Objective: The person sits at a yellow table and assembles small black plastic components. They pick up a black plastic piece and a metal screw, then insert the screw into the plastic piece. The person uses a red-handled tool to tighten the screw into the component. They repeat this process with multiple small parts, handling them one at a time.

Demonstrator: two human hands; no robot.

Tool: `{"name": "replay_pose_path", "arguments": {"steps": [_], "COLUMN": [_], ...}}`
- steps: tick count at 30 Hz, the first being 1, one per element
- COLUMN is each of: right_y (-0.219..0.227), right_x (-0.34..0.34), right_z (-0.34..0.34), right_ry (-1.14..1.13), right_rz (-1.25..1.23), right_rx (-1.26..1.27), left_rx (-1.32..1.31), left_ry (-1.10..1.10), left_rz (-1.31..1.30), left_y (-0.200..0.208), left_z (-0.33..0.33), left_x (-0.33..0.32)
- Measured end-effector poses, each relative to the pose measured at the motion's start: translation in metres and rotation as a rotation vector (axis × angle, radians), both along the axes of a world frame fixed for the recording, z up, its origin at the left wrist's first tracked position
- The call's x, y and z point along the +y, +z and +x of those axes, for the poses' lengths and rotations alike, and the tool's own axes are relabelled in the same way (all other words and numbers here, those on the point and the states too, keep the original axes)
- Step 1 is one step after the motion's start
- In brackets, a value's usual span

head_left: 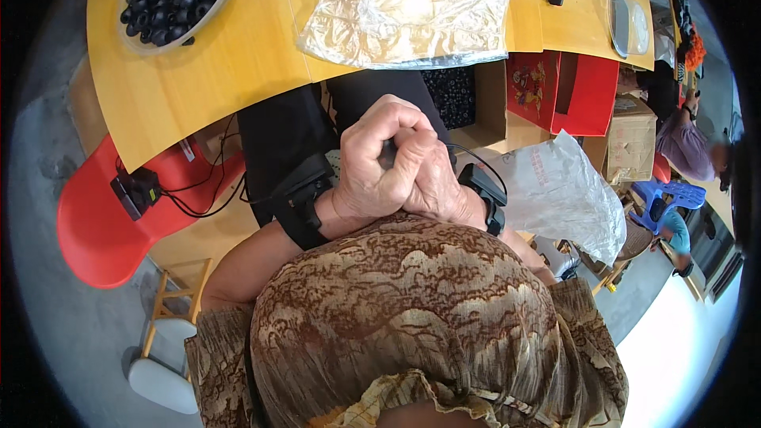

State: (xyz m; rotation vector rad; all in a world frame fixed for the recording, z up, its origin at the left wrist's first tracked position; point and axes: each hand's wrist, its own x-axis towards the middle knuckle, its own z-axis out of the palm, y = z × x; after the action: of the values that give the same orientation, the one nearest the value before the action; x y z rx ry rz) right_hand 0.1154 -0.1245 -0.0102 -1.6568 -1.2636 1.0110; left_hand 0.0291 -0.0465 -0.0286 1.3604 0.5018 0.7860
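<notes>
My left hand [371, 160] and my right hand [437, 182] are pressed together in front of my chest, over my lap. Both have their fingers curled and closed, the left thumb lying across toward the right hand. A dark patch shows in the gap between them; whether it is a small object or shadow, I cannot make out. Each wrist wears a black strapped device with a cable. Beyond my hands, a clear plastic sheet [404, 16] lies at the yellow table's [214, 83] near edge. A clear tub [136, 48] of small black rounded parts stands at the far left.
Under the table are a carton [491, 103] of dark parts and a red box [587, 95]. A translucent bag [555, 190] hangs at my right. On my left, a red chair [99, 226] carries a black cabled device [136, 192]. Other people [688, 147] sit at far right.
</notes>
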Motion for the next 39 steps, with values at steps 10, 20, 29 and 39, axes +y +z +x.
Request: {"name": "replay_pose_path", "arguments": {"steps": [10, 20, 29, 39], "right_y": [-0.039, -0.003, 0.007, 0.021], "right_x": [0.015, 0.008, 0.008, -0.004], "right_z": [0.001, 0.023, 0.016, 0.006], "right_ry": [-0.116, 0.052, -0.045, -0.277], "right_rz": [-0.052, 0.157, 0.163, 0.318], "right_rx": [0.035, 0.315, 0.300, -0.013], "left_rx": [0.232, -0.090, 0.010, 0.059], "left_ry": [0.001, -0.252, 0.024, -0.032], "left_rz": [-0.388, 0.035, 0.395, 0.280], "left_y": [-0.028, -0.004, 0.006, 0.025], "left_z": [0.009, -0.021, -0.026, -0.027], "left_x": [0.005, 0.039, 0.034, 0.024]}}
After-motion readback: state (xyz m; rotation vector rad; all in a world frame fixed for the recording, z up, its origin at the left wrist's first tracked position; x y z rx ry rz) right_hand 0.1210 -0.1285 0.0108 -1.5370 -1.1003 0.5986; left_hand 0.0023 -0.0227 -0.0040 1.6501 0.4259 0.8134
